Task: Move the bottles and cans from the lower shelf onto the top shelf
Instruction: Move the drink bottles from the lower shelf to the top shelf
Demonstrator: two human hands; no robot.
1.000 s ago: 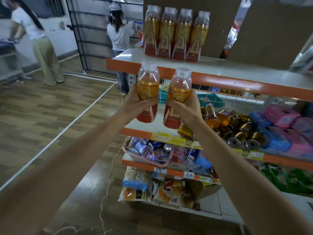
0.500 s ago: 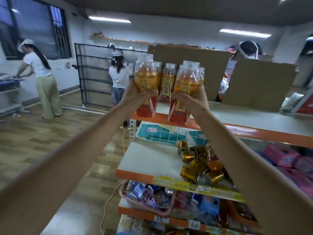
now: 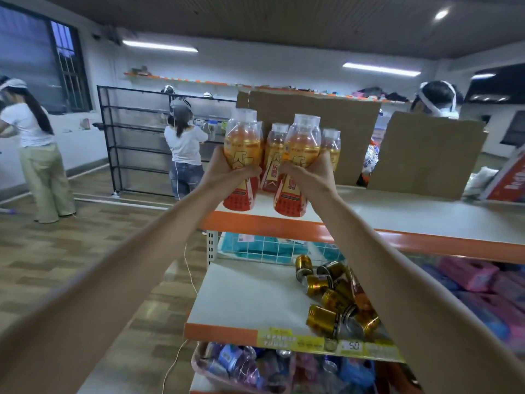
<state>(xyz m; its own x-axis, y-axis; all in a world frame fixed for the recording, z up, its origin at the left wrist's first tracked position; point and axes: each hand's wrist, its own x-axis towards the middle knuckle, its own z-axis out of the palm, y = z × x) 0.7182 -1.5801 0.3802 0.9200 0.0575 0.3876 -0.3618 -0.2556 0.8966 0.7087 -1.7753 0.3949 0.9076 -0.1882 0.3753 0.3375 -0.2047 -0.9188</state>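
I see both arms stretched out twd the top shelf (image 3: 412,214), white board w/ an orange front edge. Left hand (image 3: 224,169) has its grip wrapped tight round the waist of one orange drink bottle (image 3: 242,163); right hand (image 3: 308,173) is wrapped the same way round a second bottle (image 3: 298,166). Both bottles are upright, clear caps up, red label bottoms showing below the fingers. Their bases sit right at the shelf's front-left corner, just above or on the board; I can't tell if they touch it yet.

Directly behind them on the top shelf, more bottles of the same kind (image 3: 277,155) stand in a row, partly hidden by the two I'm holding. Behind that row, at the shelf's back, cardboard sheets (image 3: 312,132) stand upright.

One level below the top shelf, the lower shelf (image 3: 244,297) has its left part bare; twd its right, a heap of gold cans (image 3: 326,297) lies on its sides, w/ at least one orange bottle lying among them, mostly covered by my right forearm. Further right on that level, pink and blue packs (image 3: 468,275), blurred. Below that shelf, a pink basket (image 3: 199,365) w/ mixed small items, too blurred to name.

Left of the shelving, ppl in white tops (image 3: 184,140) stand facing away on a wood-pattern floor (image 3: 71,251).
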